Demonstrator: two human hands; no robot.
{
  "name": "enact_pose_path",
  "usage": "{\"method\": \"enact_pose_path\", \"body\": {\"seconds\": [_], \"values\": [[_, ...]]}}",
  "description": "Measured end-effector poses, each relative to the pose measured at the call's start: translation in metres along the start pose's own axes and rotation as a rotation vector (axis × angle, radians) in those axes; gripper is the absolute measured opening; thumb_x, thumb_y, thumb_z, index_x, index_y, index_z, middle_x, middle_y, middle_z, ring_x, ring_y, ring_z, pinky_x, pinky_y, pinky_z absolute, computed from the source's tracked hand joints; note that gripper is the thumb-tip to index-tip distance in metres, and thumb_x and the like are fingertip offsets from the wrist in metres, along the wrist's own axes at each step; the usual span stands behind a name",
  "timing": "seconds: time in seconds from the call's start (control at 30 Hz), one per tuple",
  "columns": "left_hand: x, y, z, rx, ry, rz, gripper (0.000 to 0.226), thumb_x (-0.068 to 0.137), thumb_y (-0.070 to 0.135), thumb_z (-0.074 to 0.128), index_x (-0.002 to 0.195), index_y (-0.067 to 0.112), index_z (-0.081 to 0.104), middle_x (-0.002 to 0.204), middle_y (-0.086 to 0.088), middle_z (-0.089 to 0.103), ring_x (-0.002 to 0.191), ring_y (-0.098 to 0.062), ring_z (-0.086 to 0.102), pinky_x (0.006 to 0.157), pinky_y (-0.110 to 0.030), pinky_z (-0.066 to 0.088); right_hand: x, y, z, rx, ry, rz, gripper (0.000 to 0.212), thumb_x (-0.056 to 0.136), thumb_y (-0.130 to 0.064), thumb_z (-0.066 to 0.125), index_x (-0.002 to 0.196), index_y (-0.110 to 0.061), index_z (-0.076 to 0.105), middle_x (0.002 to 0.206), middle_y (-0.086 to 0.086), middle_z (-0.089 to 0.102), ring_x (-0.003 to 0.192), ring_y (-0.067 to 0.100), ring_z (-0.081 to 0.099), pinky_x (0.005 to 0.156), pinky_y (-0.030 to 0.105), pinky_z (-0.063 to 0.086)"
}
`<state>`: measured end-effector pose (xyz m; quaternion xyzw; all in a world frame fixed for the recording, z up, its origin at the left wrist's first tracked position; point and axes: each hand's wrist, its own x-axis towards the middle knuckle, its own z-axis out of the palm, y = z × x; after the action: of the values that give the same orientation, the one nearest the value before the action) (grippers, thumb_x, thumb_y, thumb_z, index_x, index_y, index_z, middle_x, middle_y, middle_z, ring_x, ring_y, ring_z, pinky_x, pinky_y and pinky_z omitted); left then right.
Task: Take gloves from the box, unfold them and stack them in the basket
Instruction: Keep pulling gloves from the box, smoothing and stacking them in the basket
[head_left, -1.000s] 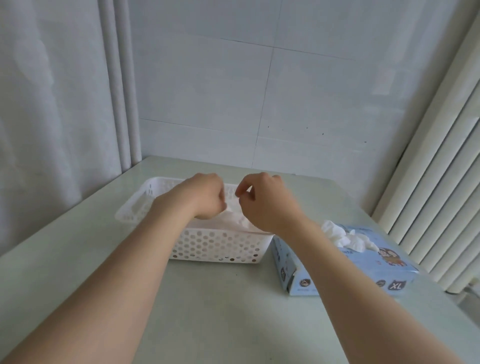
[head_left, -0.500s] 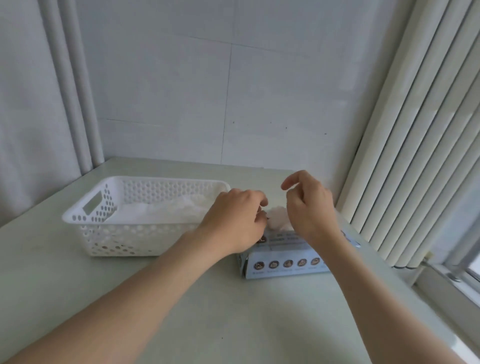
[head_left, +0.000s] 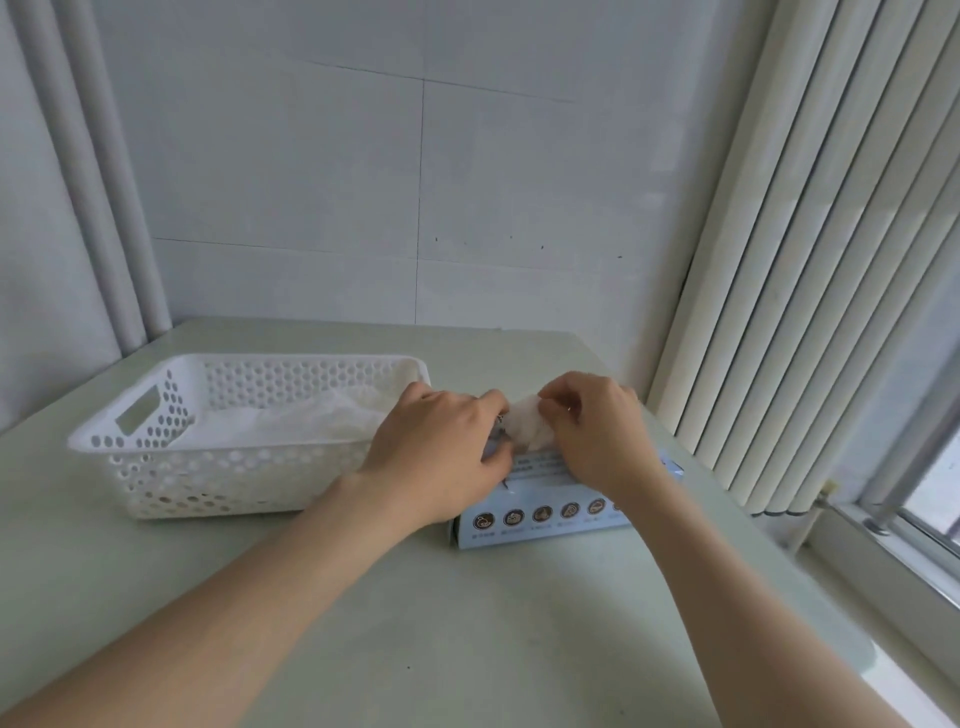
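Your right hand (head_left: 597, 431) pinches the crumpled white glove (head_left: 527, 428) between thumb and fingertips just above the blue box (head_left: 540, 514), your left hand (head_left: 441, 447) curls against the glove's left edge, grip unclear, beside the white basket (head_left: 208, 467).

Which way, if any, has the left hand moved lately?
Yes. The left hand moved right, from over the white perforated plastic basket to the light blue cardboard box.
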<state>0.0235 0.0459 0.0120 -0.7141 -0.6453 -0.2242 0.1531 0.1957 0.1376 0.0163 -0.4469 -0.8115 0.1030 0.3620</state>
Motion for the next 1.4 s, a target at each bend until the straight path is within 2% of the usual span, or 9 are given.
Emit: {"method": "enact_pose_path", "body": {"seconds": [0.13,0.3,0.4,0.53,0.7,0.8,1.0,1.2,1.4], "values": [[0.0,0.001,-0.001,0.003,-0.003,0.03,0.048,0.1,0.047,0.049,0.145,0.033,0.042,0.082,0.009,0.071,0.075,-0.018,0.065,0.099,-0.041,0.044,0.002,-0.002,0.005,-0.001,0.063,-0.068,0.018,0.104,-0.018,0.061,0.103,-0.02,0.078,0.097,-0.005,0.075,0.091,0.019,0.066,0.091,0.035,0.049],[-0.001,0.001,0.0,-0.001,0.013,0.038,0.043,0.1,0.048,0.049,0.142,0.036,0.05,0.087,0.011,0.072,0.079,-0.018,0.065,0.097,-0.039,0.043,0.001,-0.008,0.008,0.031,0.134,-0.081,0.023,0.109,-0.021,0.052,0.106,-0.019,0.075,0.104,-0.006,0.06,0.102,0.023,0.059,0.098,0.046,0.044],[-0.001,0.002,0.0,-0.07,0.057,0.013,0.039,0.101,0.054,0.051,0.134,0.034,0.057,0.089,0.01,0.073,0.081,-0.019,0.066,0.097,-0.038,0.043,-0.002,-0.012,0.009,0.087,0.2,-0.103,0.019,0.107,-0.028,0.058,0.1,-0.017,0.072,0.1,-0.005,0.061,0.098,0.021,0.059,0.094,0.039,0.047],[0.0,0.006,-0.001,-0.229,0.242,-0.038,0.042,0.1,0.06,0.056,0.114,0.023,0.071,0.101,0.009,0.077,0.088,-0.017,0.072,0.09,-0.037,0.05,-0.005,-0.024,0.004,0.212,0.232,-0.11,0.023,0.102,-0.038,0.068,0.09,-0.019,0.07,0.092,-0.008,0.063,0.087,0.006,0.059,0.076,0.006,0.038],[0.003,0.005,-0.003,-0.383,0.353,-0.063,0.021,0.098,0.041,0.068,0.107,0.022,0.069,0.096,0.011,0.068,0.087,-0.013,0.066,0.075,-0.034,0.055,-0.011,-0.038,0.001,0.422,0.176,-0.109,0.024,0.102,-0.042,0.068,0.082,-0.032,0.076,0.096,-0.012,0.068,0.098,0.006,0.063,0.077,0.011,0.041],[0.006,-0.003,-0.002,-0.371,0.335,-0.081,0.012,0.103,0.029,0.063,0.103,0.024,0.074,0.097,0.006,0.067,0.088,-0.015,0.064,0.077,-0.035,0.053,-0.014,-0.041,-0.005,0.579,0.103,-0.114,0.007,0.1,-0.026,0.069,0.101,-0.029,0.076,0.1,-0.008,0.073,0.102,0.007,0.067,0.078,0.013,0.045],[0.012,-0.007,-0.007,-0.477,0.281,-0.206,0.034,0.106,0.026,0.052,0.074,0.018,0.063,0.082,0.0,0.061,0.079,-0.016,0.057,0.076,-0.038,0.051,-0.016,-0.032,0.003,0.421,0.029,-0.154,0.063,0.083,-0.015,0.079,0.137,-0.032,0.052,0.104,-0.01,0.067,0.094,0.008,0.067,0.074,0.021,0.054],[0.013,-0.009,-0.02,-0.652,0.368,-0.33,0.032,0.106,0.027,0.058,0.084,0.009,0.073,0.072,0.003,0.068,0.065,-0.014,0.065,0.062,-0.037,0.049,-0.014,-0.033,0.003,0.382,0.112,-0.147,0.058,0.08,0.0,0.063,0.132,-0.023,0.055,0.07,-0.013,0.062,0.071,0.008,0.059,0.062,0.012,0.04],[0.019,-0.019,-0.028,-0.969,0.267,-0.518,0.043,0.101,0.04,0.063,0.092,-0.002,0.065,0.09,-0.016,0.075,0.079,-0.022,0.078,0.083,-0.054,0.064,-0.011,-0.037,-0.002,0.685,0.087,-0.112,0.023,0.096,-0.009,0.058,0.108,-0.025,0.07,0.082,0.025,0.067,0.075,0.046,0.061,0.064,0.056,0.051]]}}
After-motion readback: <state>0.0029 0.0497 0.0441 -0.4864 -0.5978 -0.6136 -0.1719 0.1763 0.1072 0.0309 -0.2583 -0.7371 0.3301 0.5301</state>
